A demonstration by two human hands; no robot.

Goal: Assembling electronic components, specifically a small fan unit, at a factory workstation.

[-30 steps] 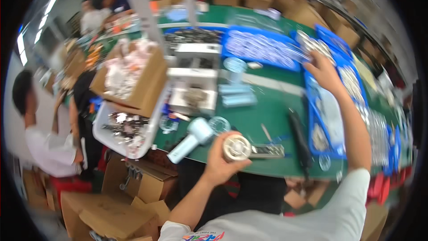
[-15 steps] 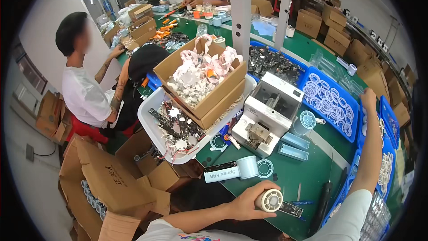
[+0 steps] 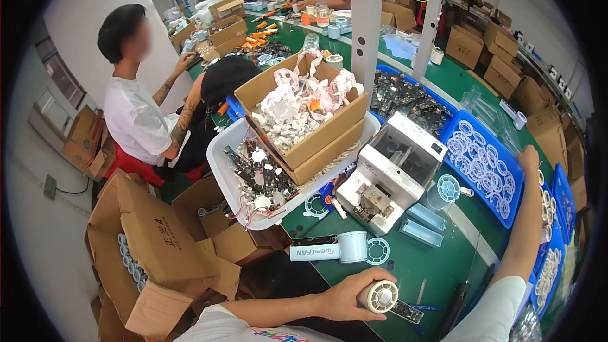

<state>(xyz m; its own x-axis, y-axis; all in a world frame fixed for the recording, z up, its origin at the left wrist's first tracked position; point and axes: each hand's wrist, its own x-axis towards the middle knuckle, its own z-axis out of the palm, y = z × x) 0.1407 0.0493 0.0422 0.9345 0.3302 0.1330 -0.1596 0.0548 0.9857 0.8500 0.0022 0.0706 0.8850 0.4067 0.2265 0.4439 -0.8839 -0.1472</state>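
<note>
The left hand (image 3: 345, 294) is closed around one small round fan (image 3: 380, 296), white with a ribbed face, held at the near edge of the green table (image 3: 443, 266). A dark strip of circuit board (image 3: 405, 311) sticks out from behind the fan toward the right. The right hand (image 3: 529, 159) is stretched far out to the right edge of a blue tray (image 3: 484, 168) full of white rings; whether its fingers are open or gripping cannot be told, since they are small and bent by the lens.

Taking the white machine (image 3: 392, 174) in the middle of the table as the landmark: one light blue handheld fan (image 3: 332, 250) lies on its side just in front of it, toward the fan in the left hand. Two clear flat boxes (image 3: 427, 225) lie just to its right front. One white bin (image 3: 253, 183) of dark parts sits to its left, with two stacked cardboard boxes (image 3: 304, 111) of white parts resting on it. The blue tray touches the machine's right side.

Open green surface shows only in a narrow patch between the machine and the near table edge. Left of the table, past the bin, one person in a white shirt (image 3: 136, 120) sits among open cardboard cartons (image 3: 158, 240) on the floor.
</note>
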